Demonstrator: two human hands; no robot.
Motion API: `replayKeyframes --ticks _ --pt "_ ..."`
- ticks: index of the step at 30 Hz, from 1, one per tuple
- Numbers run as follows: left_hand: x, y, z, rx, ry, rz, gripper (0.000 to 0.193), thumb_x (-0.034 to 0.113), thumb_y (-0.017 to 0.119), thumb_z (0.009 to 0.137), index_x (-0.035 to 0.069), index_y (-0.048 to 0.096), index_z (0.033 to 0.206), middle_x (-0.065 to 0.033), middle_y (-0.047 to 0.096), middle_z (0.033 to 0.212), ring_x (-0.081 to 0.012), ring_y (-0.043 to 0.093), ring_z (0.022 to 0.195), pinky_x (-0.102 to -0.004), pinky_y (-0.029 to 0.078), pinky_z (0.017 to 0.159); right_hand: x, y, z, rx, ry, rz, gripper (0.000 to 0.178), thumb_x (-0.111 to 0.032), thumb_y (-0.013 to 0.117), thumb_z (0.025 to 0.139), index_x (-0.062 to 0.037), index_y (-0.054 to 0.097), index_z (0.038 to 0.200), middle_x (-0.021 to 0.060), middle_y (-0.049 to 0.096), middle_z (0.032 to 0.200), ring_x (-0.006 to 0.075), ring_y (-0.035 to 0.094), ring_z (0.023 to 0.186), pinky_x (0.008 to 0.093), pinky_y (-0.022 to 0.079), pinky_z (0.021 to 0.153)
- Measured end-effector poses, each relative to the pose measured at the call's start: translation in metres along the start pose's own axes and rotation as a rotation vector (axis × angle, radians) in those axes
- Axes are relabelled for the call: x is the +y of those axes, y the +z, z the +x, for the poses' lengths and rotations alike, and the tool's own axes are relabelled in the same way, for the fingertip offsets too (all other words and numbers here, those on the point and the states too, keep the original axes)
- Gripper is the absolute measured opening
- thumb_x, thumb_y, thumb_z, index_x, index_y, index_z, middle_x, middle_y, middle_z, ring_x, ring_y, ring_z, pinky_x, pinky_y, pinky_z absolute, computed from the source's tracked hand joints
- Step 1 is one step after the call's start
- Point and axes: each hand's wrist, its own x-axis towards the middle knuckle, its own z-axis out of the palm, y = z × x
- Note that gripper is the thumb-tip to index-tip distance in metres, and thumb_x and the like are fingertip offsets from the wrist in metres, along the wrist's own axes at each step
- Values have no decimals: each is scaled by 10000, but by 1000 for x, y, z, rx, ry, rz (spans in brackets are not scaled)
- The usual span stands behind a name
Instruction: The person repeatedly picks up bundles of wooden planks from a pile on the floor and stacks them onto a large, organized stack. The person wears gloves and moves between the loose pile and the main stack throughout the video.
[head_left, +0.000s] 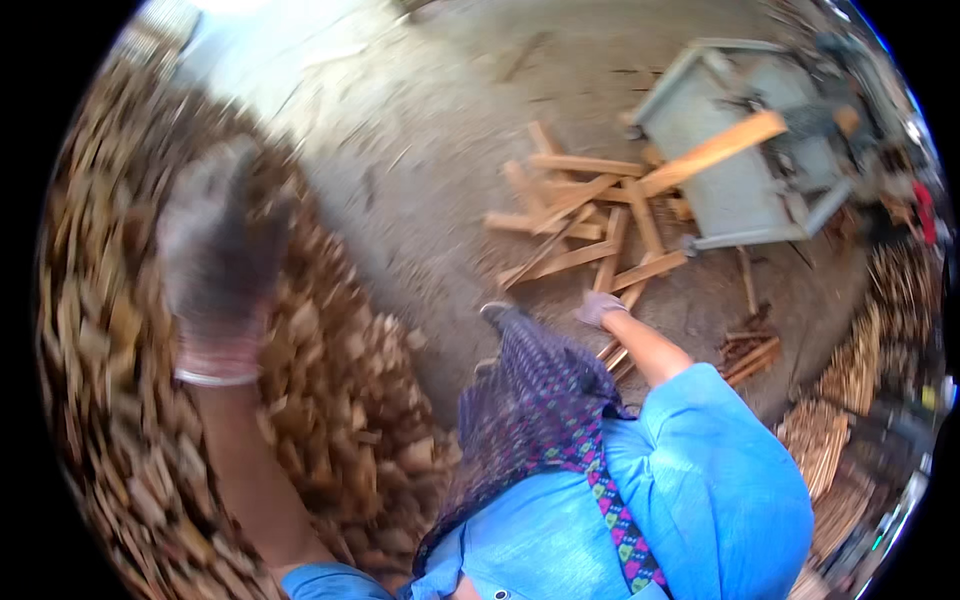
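Here, left hand blurred over wood pieces, right hand, grip unclear.

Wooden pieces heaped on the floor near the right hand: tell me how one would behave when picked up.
The wooden pieces would probably stay stiff, since they look straight and solid. Rolling seems unlikely, given their flat faces. Lifting one may shift others, because many lie crossed.

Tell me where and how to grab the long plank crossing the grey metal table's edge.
Grip the plank by its lower-left end, probably from the side of the wood-strip pile: that end seems to jut past the table, leaving its long edges open to fingers.
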Motion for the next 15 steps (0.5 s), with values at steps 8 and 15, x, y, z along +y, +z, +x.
replayKeyframes --ticks 8,15 --pt "158 172 7 -352 103 -407 548 347 769 792 100 605 1253 -153 657 1127 -351 638 995 -449 520 841 223 -8 -115 533 711 463 548 -452 553 849 11 699 1101 294 629 1192 427 601 1151 475 470 989" --pt "180 278 -37 -923 -104 -714 564 471 675 841 78 640 1244 -215 691 1103 -393 650 1048 -479 515 896 228 154 -50 239 125 291 335 -315 444 968 -76 664 1052 205 698 974 367 677 869 499 502 767"
